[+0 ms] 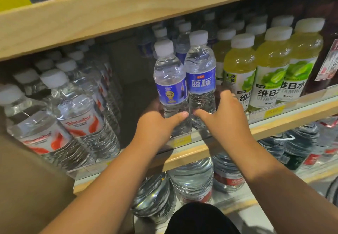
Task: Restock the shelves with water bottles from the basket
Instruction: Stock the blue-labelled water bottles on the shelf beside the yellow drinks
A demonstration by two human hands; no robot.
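Nearest us, large water jugs (191,180) stand on the lower shelf. Above them, our left hand (155,125) wraps the base of one blue-label water bottle (171,85), thumb across its front, and our right hand (224,113) clasps the base of a second blue-label water bottle (201,76) just beside it. Both bottles stand upright, touching, at the front edge of the middle shelf (182,156). To the left we see red-label water bottles (78,116); to the right, lime vitamin drinks (270,69). Behind, more white-capped bottles recede into the dark.
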